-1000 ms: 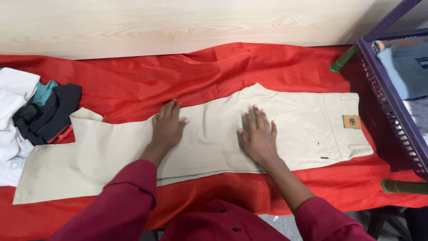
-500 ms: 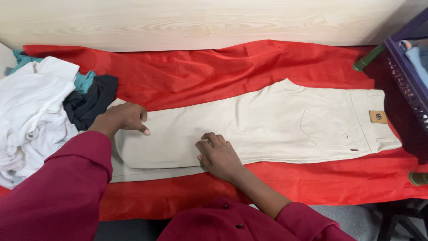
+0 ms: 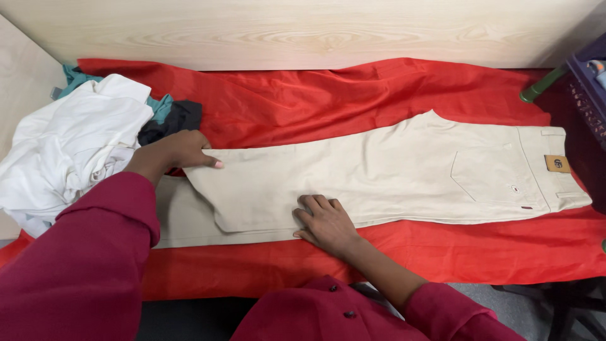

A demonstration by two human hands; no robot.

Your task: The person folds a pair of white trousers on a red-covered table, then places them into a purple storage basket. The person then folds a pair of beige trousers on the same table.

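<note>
Nearest the front edge of the tabletop, the right hand [image 3: 325,222] lies palm down with fingers spread flat on the lower edge of the beige trousers [image 3: 391,173], pressing the cloth and gripping nothing. The left hand [image 3: 178,151], farther back and toward the left end, is closed in a pinch on the folded-over leg end of the trousers, thumb on top of the fabric. Both arms wear dark red sleeves [image 3: 88,252].

The trousers lie lengthwise across the middle of the tabletop on a red cloth [image 3: 315,101], waistband toward the right end, with a back pocket and a small tan patch [image 3: 557,163] facing up. The leg end is doubled back over itself near the left hand.

Just behind that hand, at the left end, sits a heap of clothes: a white garment [image 3: 76,145] over teal and dark pieces [image 3: 177,120]. At the far right corner stands a purple basket [image 3: 590,82] beside a green post [image 3: 540,85]. A pale wooden board [image 3: 303,31] runs along the far edge.
</note>
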